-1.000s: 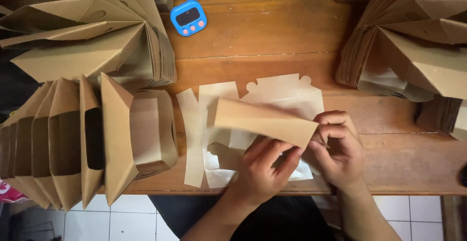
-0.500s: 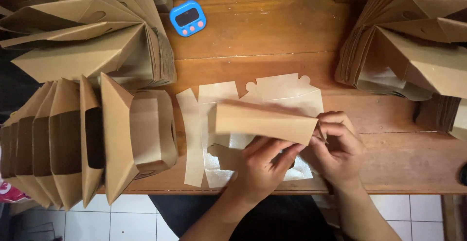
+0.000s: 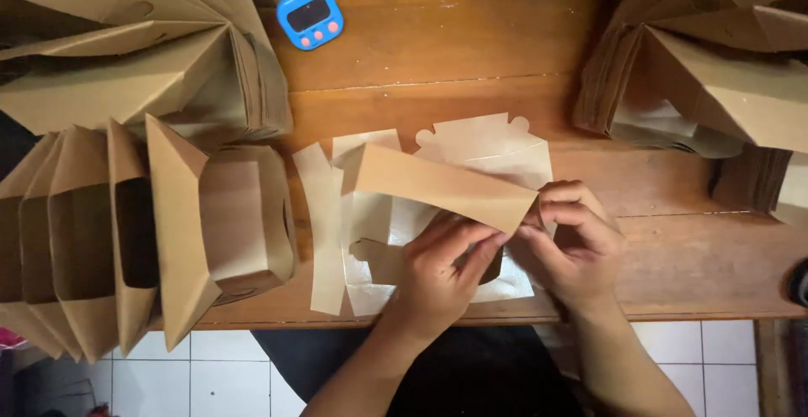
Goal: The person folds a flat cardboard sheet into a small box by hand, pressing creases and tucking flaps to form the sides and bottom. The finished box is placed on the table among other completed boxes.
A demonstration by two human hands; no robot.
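A flat paper box blank [image 3: 446, 207], brown outside and white inside, lies near the front edge of the wooden table [image 3: 471, 47], one brown flap raised. A row of folded brown boxes [image 3: 143, 232] sits at the front left corner, with stacks of brown blanks at the back left corner [image 3: 126, 55] and along the right edge [image 3: 715, 63]. A small blue timer [image 3: 310, 15] with a dark screen and pink buttons lies near the back edge.

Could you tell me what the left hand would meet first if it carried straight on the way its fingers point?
Probably the raised brown flap its fingertips already touch; the left hand points up and right, toward the right hand.
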